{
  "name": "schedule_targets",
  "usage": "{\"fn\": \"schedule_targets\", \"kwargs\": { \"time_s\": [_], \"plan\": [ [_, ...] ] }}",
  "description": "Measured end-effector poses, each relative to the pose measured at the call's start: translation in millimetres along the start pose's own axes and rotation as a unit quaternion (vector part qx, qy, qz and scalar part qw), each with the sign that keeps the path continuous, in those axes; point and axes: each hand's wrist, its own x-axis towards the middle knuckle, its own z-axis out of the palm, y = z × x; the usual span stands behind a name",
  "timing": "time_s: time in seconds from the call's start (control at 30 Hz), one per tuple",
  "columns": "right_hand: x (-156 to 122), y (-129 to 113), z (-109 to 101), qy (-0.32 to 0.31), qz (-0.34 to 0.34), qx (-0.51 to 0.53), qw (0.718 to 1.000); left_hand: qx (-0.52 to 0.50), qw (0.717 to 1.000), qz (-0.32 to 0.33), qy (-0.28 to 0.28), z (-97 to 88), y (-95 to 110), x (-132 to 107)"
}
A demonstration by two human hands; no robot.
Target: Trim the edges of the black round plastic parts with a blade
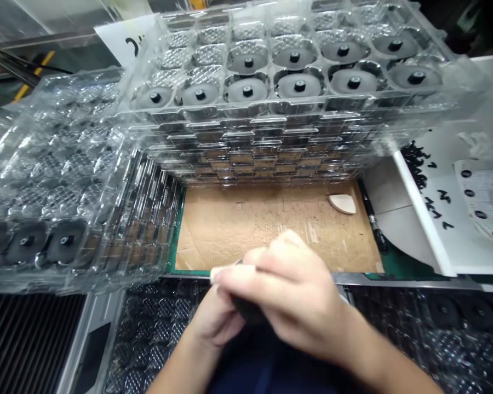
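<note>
Between both hands, small black part, gripped by left and right fingers

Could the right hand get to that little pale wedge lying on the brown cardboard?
Probably yes. The pale wedge lies in the open on the cardboard, just beyond the right hand, with nothing between. But that hand and the left hand are closed on a small dark part.

We saw a bench with a green surface, a worn cardboard sheet lying flat on it. A white board with black handwriting stood at the right. Bright overhead light glared off the surfaces; the far corners were dark.
</note>
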Motion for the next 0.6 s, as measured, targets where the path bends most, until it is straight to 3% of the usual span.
{"fn": "schedule_targets", "kwargs": {
  "time_s": [0.03,0.1,0.2,0.27,0.4,0.5,0.6],
  "plan": [
    [-2,6,1,0.002,0.023,0.019,1.0,-0.004,1.0,0.01,0.001,-3.7,1,0],
    [-14,24,4,-0.013,0.142,0.027,0.989,-0.025,0.999,0.031,0.002,-11.6,4,-1],
    [-48,55,19,-0.03,0.32,0.032,0.946,-0.062,0.997,0.052,0.006,-19.4,12,0],
    [-73,71,34,-0.043,0.365,0.044,0.929,-0.08,0.995,0.053,0.007,-19.9,15,1],
    [-89,74,45,-0.061,0.377,0.063,0.922,-0.093,0.995,0.038,-0.003,-14.0,15,6],
    [-59,50,27,-0.004,0.363,0.075,0.929,-0.084,0.996,0.034,-0.011,-8.9,12,8],
    [-21,19,10,0.067,0.238,0.098,0.964,-0.06,0.998,0.036,0.0,-5.3,9,9]
  ]
}}
